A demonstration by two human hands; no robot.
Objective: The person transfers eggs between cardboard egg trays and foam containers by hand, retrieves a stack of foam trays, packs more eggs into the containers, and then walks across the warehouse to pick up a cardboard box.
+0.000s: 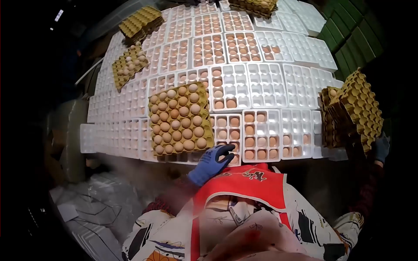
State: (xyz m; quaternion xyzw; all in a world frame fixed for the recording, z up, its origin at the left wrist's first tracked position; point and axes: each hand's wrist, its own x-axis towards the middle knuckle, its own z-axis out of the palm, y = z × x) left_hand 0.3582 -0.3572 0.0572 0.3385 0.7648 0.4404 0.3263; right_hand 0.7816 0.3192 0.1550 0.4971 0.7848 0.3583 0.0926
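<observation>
My left hand (210,164), in a blue glove with dark fingertips, is over the front edge of a white compartment tray (226,116). Its thumb and fingers are apart, and no egg shows between them. Just beyond it, a yellow-brown pulp tray (209,126) full of eggs lies across the white trays. At the far right my right hand (382,148), also gloved, grips the lower edge of an empty pulp tray (359,108). That tray stands tilted against a stack of pulp trays (332,117), where one egg shows. Some of the right fingers are hidden.
Rows of white trays (265,85) cover the table, some holding eggs. A partly filled pulp tray (129,66) and a pulp stack (141,22) are at the back left, with another stack (254,6) at the back. Green crates (355,41) stand at the right.
</observation>
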